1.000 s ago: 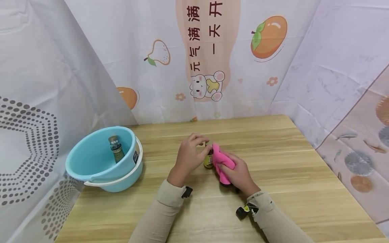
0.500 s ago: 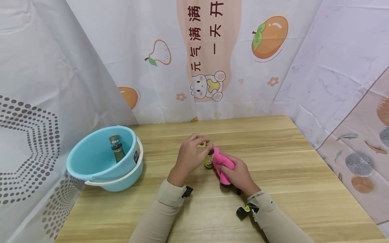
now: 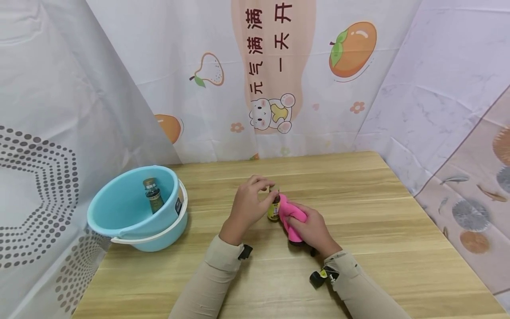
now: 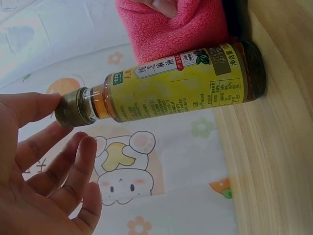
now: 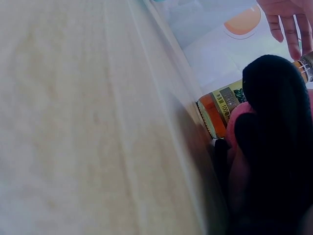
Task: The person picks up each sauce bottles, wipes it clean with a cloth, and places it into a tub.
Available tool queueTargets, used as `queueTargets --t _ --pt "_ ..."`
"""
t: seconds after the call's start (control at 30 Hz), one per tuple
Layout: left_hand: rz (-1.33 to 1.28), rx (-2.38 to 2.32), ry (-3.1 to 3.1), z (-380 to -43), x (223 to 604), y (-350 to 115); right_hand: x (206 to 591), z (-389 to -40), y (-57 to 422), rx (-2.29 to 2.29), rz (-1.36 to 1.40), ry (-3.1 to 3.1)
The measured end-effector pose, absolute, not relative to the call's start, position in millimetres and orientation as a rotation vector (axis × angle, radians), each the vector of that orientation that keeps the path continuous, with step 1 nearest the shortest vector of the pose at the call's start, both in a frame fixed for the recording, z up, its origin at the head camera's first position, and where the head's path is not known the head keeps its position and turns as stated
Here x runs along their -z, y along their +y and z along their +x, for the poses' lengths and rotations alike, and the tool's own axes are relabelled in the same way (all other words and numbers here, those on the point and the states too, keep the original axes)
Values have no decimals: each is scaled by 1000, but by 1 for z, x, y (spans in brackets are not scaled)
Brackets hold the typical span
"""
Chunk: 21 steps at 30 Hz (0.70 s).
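A small sesame oil bottle point(image 4: 176, 81) with a yellow label stands upright on the table, amber liquid showing through its glass. My left hand point(image 3: 250, 201) pinches its cap point(image 4: 72, 107) between thumb and forefinger, the other fingers loosely bent beside it. On the bottle's right side, my right hand point(image 3: 312, 228) grips a bunched pink towel point(image 3: 294, 217) against the label. Something black and rounded point(image 5: 274, 112) covers much of that hand in the right wrist view; its kind is unclear. A dark edge also shows under the towel in the head view.
A light blue bucket point(image 3: 115, 201) with a white handle stands at the table's left, another dark glass bottle point(image 3: 154, 197) leaning inside it. Patterned curtains point(image 3: 215, 115) hang behind and on both sides of the wooden table point(image 3: 382, 230).
The towel's upper end has slid a little down along the bottle in my right hand, uncovering more of the bottle's neck. My left hand keeps its place at the cap.
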<state>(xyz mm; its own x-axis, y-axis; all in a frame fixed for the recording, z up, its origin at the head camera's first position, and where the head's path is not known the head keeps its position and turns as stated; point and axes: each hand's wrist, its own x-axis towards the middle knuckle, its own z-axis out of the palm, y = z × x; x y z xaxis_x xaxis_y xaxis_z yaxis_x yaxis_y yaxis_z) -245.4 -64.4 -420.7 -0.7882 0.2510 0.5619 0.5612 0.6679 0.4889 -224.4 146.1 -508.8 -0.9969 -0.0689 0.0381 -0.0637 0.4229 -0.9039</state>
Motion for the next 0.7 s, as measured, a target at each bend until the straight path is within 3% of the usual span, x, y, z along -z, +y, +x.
queueTargets --t 0.7 --pt "-563 875 -2361 -248 424 -65 512 -225 146 1817 -197 2631"
